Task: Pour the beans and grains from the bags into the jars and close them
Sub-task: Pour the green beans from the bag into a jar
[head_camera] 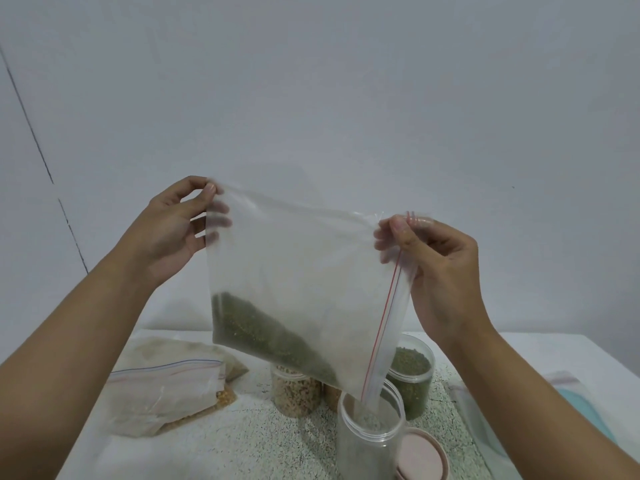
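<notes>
I hold a clear zip bag up in front of me, tilted so its red-striped mouth points down to the right. My left hand pinches its upper left corner, my right hand pinches the upper end of the zip edge. Green beans lie along the bag's lower edge. The bag's low corner dips into an open clear jar at the table's front. Behind it stand a jar of green beans and a jar of tan grains.
A pink lid lies just right of the open jar. Zip bags of pale and yellow grains lie at the left of the speckled table. A flat empty bag lies at the right. A plain wall rises behind.
</notes>
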The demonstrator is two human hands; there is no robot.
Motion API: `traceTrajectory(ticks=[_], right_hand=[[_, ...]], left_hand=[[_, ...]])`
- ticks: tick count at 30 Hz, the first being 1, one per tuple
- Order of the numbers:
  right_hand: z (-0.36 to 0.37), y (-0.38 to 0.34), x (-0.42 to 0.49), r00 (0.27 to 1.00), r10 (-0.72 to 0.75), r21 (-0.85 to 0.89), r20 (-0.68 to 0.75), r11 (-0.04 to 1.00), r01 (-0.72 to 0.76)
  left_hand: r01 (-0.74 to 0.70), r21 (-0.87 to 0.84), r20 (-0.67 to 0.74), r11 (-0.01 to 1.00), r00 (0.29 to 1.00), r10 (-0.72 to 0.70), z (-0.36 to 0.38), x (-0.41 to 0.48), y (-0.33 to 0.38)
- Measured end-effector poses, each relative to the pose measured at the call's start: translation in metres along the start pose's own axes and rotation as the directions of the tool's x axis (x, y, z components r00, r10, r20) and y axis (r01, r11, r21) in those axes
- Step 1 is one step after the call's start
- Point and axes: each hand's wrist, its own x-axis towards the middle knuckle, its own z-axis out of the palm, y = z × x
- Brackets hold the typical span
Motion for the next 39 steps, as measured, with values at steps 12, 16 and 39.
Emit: traceTrajectory(ticks=[12,16,39], right_hand=[[-0.013,0.002,-0.004,0.997,0.072,0.079,-0.015,0.994,-0.070],[-0.018,0.002,-0.004,0.996,0.094,0.092,-0.006,0.991,-0.093],[-0.026,0.015,-0.008,0.979,0.204,0.160,-0.023,0.967,-0.198]], left_hand=[[-0.007,0.035,-0.048,0.999,0.999,0.009,0.015,-0.011,0.008],[-0.013,0.045,-0.057,0.999,0.998,0.016,0.020,-0.015,0.010],[0.000,0.050,-0.032,0.999,0.999,0.002,0.029,-0.015,0.013]])
